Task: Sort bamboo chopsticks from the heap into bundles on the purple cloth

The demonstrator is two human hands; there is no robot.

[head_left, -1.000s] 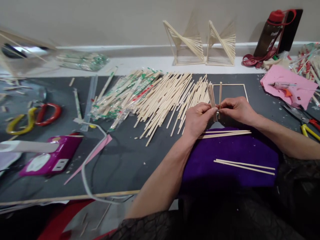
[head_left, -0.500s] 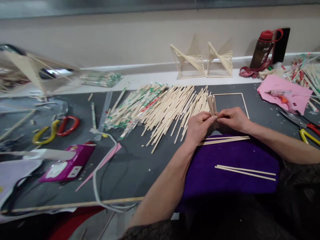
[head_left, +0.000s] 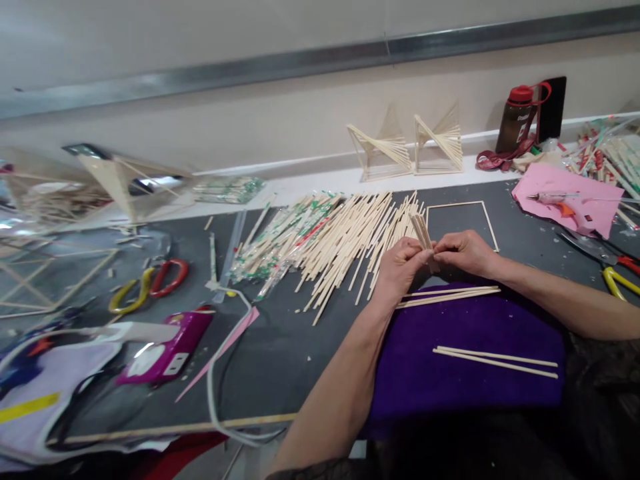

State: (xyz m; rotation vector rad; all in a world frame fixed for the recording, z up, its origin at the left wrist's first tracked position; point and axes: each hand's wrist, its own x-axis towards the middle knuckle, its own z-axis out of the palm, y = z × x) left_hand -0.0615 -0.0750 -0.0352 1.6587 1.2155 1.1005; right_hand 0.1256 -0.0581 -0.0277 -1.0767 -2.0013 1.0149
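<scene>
A small upright bundle of wooden sticks [head_left: 421,230] is held between my two hands above the far edge of a purple cloth [head_left: 470,333]. My left hand [head_left: 403,267] is closed around it from the left. Its right side meets the pinched fingers of my right hand [head_left: 463,252]; the fingertips of both hands nearly touch. Several loose sticks [head_left: 450,296] lie on the cloth just below my hands, and two more sticks [head_left: 495,360] rest nearer my body. Behind my right hand is a thin square stick frame [head_left: 455,203].
Left of my hands lies a big stick pile [head_left: 345,243] beside wrapped sticks [head_left: 290,227]. Two stick models [head_left: 385,157] stand at the wall near a bottle [head_left: 515,120]. A glue gun [head_left: 560,200] and pliers [head_left: 595,250] lie right; red-handled scissors [head_left: 169,278] and a magenta box [head_left: 167,347] left.
The whole view has shifted and tilted, showing more of the wall and of the left side. The bundle between my hands leans a little more to the left.
</scene>
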